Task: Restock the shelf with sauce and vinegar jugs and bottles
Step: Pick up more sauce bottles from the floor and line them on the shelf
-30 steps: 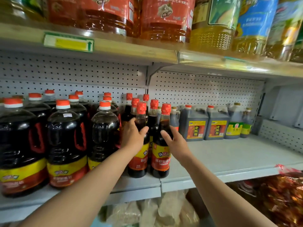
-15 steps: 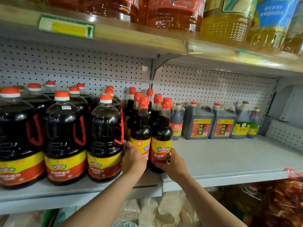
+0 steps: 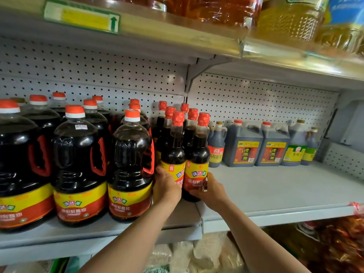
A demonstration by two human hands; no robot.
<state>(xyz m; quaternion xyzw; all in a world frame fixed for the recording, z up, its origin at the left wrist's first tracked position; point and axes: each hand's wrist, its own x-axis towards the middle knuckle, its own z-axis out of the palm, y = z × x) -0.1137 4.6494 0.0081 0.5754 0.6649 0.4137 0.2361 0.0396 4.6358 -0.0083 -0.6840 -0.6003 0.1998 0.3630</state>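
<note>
Two front sauce bottles stand upright, touching, near shelf front edge: left bottle, right bottle. Full, dark liquid; likely heavy-based, rigid, smooth and slippery, top-heavy necks.

Left hand wraps left bottle's lower label; right hand cups right bottle's base. Low hold judged best.

Big jugs at 9 o'clock; vinegar jugs at 2 o'clock.
</note>
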